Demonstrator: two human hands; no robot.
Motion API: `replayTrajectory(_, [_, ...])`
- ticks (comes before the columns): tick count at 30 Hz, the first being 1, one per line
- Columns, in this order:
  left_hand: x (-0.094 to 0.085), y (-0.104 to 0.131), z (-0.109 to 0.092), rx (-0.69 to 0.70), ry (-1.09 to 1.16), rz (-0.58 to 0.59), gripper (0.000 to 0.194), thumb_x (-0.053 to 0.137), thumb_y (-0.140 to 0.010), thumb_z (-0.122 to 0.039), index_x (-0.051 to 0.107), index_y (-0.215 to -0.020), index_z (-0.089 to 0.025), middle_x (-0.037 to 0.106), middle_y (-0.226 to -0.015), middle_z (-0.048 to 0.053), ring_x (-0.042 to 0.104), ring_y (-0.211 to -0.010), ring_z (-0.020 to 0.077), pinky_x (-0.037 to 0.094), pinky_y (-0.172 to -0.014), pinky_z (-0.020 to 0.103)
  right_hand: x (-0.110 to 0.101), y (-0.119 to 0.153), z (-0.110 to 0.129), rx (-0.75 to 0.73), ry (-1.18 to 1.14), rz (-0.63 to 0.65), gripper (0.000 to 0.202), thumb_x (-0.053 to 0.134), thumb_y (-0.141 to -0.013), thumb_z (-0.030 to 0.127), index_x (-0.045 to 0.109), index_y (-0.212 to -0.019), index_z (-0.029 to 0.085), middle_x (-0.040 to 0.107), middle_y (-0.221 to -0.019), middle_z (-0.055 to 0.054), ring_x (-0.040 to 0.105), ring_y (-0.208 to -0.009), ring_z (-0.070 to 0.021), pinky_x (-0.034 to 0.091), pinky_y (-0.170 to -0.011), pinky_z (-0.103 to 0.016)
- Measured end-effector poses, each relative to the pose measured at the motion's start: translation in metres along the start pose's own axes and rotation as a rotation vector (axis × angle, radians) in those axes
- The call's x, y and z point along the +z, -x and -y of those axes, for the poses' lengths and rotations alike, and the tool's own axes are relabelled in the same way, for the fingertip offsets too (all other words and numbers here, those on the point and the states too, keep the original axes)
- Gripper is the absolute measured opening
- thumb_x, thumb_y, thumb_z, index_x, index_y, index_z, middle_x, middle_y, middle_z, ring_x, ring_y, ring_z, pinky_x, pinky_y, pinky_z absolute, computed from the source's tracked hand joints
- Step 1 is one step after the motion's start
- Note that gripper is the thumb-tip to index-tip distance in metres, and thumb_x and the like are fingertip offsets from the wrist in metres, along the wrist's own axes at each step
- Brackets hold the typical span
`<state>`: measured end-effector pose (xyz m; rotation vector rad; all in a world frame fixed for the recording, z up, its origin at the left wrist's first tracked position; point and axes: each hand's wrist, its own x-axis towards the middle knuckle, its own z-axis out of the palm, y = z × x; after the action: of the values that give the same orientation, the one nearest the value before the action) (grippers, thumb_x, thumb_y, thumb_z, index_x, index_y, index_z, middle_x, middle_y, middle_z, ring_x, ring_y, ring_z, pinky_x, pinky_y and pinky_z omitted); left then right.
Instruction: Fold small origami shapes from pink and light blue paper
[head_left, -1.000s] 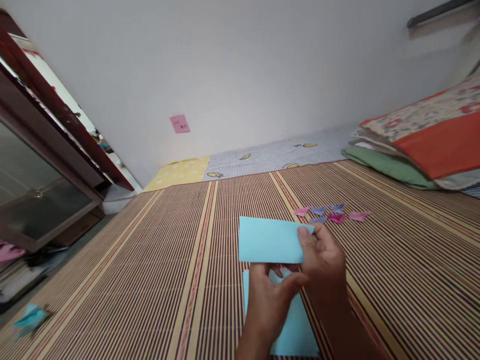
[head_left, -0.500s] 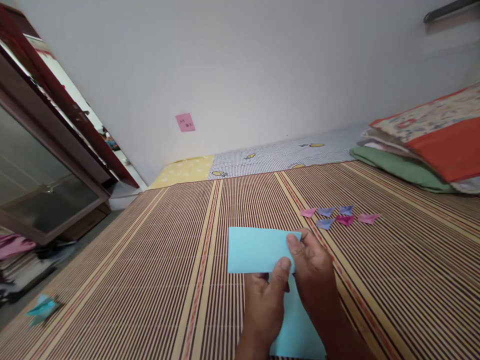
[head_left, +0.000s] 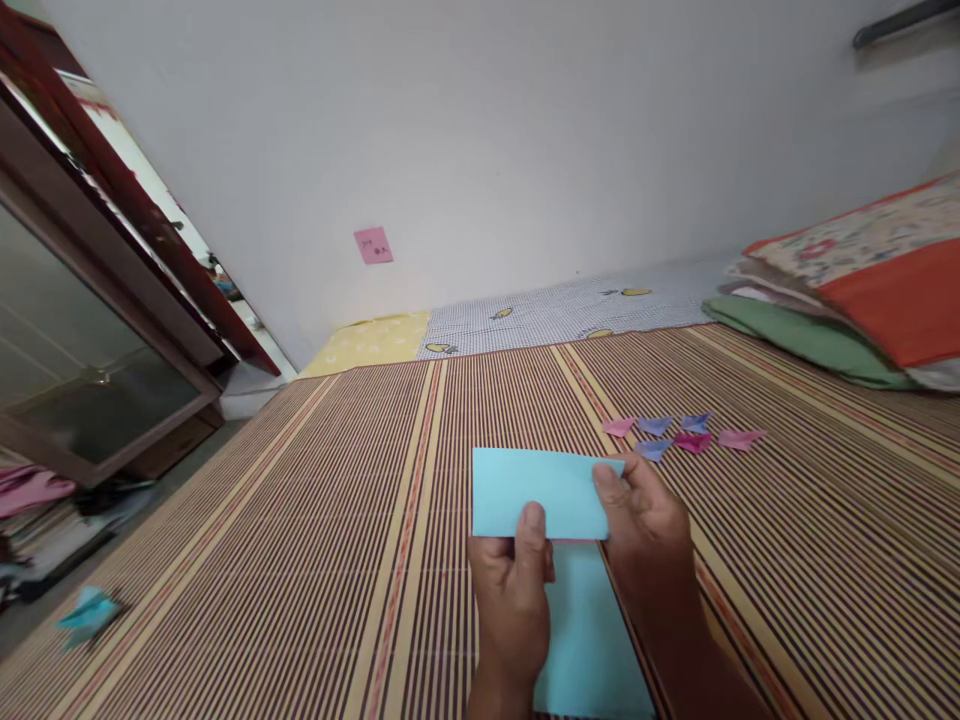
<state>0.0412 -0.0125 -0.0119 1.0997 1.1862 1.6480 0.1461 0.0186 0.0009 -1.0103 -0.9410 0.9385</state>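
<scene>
my left hand (head_left: 514,605) slid left along the folded blue paper (head_left: 502,490), now pinched nearly closed; right hand (head_left: 651,530) pinches its right end. paper's above blue sheet (head_left: 592,640); wider grip, probably steadier.

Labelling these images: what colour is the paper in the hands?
Light blue paper, clearest in the current head view.

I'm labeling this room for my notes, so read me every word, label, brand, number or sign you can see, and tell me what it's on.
Pink note on the wall: dark handwriting, too small and blurred to quote reliably.
Raised blue paper: no writing visible.
Lower blue paper: no writing visible on the part that shows.
No other text can be made out.
</scene>
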Motion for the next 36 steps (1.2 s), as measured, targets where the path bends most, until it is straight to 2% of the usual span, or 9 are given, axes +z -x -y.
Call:
replayTrajectory(7, [-0.007, -0.008, 0.007, 0.061, 0.146, -0.079, 0.05, 0.062, -0.096, -0.044, 0.046, -0.054, -0.021, 0.039, -0.049, -0.005, 0.039, -0.047, 0.0106, 0.034, -0.049, 0.026, -0.009, -0.012, -0.015, -0.067, -0.033, -0.025, 0.029, 0.064, -0.092, 0.047, 0.057, -0.082, 0.021, 0.055, -0.057, 0.004, 0.048, -0.045, -0.0116, 0.039, -0.041, -0.02])
replayTrajectory(12, [-0.019, -0.021, -0.004, 0.129, 0.451, -0.232, 0.044, 0.065, -0.094, -0.041, 0.049, -0.059, -0.02, 0.043, -0.054, -0.006, 0.041, -0.05, 0.0098, 0.038, -0.049, 0.021, -0.014, -0.017, -0.014, -0.083, -0.024, -0.107, 0.026, 0.064, -0.093, 0.045, 0.059, -0.085, 0.021, 0.058, -0.061, 0.003, 0.055, -0.051, -0.0142, 0.046, -0.048, -0.023])
replayTrajectory(15, [-0.019, -0.023, -0.01, 0.076, 0.469, -0.044, 0.04, 0.074, -0.082, -0.057, 0.072, -0.091, -0.018, 0.067, -0.079, 0.003, 0.063, -0.073, 0.0163, 0.053, -0.071, 0.027, -0.013, -0.018, -0.012, -0.105, -0.031, -0.169, 0.023, 0.065, -0.092, 0.043, 0.06, -0.088, 0.02, 0.06, -0.065, 0.002, 0.058, -0.056, -0.0155, 0.048, -0.052, -0.025])
replayTrajectory(17, [-0.012, -0.018, -0.012, -0.083, 0.469, 0.078, 0.046, 0.08, -0.079, -0.049, 0.072, -0.113, -0.019, 0.074, -0.105, 0.01, 0.068, -0.098, 0.0227, 0.054, -0.086, 0.032, -0.012, -0.016, -0.013, -0.118, -0.003, -0.184, 0.024, 0.065, -0.092, 0.044, 0.059, -0.088, 0.02, 0.059, -0.065, 0.002, 0.058, -0.056, -0.0156, 0.048, -0.051, -0.025])
replayTrajectory(18, [-0.007, -0.015, -0.013, -0.162, 0.497, 0.13, 0.042, 0.079, -0.082, -0.045, 0.072, -0.114, -0.019, 0.074, -0.108, 0.011, 0.068, -0.104, 0.0244, 0.054, -0.09, 0.034, -0.011, -0.015, -0.015, -0.127, 0.018, -0.178, 0.025, 0.065, -0.092, 0.044, 0.059, -0.087, 0.021, 0.059, -0.064, 0.002, 0.057, -0.054, -0.0152, 0.047, -0.049, -0.024])
replayTrajectory(22, [0.008, -0.005, -0.02, -0.319, 0.68, 0.194, 0.031, 0.071, -0.089, -0.043, 0.074, -0.106, -0.017, 0.077, -0.103, 0.011, 0.07, -0.102, 0.0286, 0.059, -0.081, 0.038, -0.009, -0.01, -0.019, -0.187, 0.12, -0.105, 0.03, 0.064, -0.091, 0.047, 0.057, -0.081, 0.021, 0.052, -0.056, 0.005, 0.046, -0.045, -0.0121, 0.037, -0.04, -0.021])
replayTrajectory(27, [0.001, -0.013, -0.027, -0.459, 0.76, 0.272, 0.036, 0.057, -0.099, -0.042, 0.075, -0.108, -0.011, 0.077, -0.11, 0.018, 0.074, -0.093, 0.0277, 0.063, -0.069, 0.036, -0.008, -0.009, -0.015, -0.243, 0.198, -0.104, 0.024, 0.064, -0.091, 0.042, 0.06, -0.081, 0.02, 0.053, -0.058, 0.005, 0.045, -0.047, -0.0115, 0.036, -0.043, -0.021])
replayTrajectory(32, [-0.002, -0.018, -0.027, -0.446, 0.846, 0.153, 0.033, 0.047, -0.104, -0.033, 0.074, -0.11, -0.014, 0.077, -0.113, 0.016, 0.072, -0.105, 0.0287, 0.066, -0.076, 0.043, -0.012, -0.014, -0.012, -0.297, 0.183, -0.038, 0.018, 0.065, -0.09, 0.034, 0.064, -0.08, 0.02, 0.056, -0.061, 0.004, 0.048, -0.05, -0.0112, 0.037, -0.046, -0.021])
replayTrajectory(36, [0.0, -0.017, -0.028, -0.405, 0.846, 0.018, 0.031, 0.051, -0.103, -0.028, 0.075, -0.096, -0.01, 0.078, -0.102, 0.015, 0.074, -0.102, 0.0267, 0.064, -0.086, 0.045, -0.016, -0.018, -0.016, -0.285, 0.175, 0.019, 0.018, 0.067, -0.089, 0.034, 0.065, -0.078, 0.019, 0.056, -0.06, 0.003, 0.047, -0.05, -0.0117, 0.037, -0.046, -0.021])
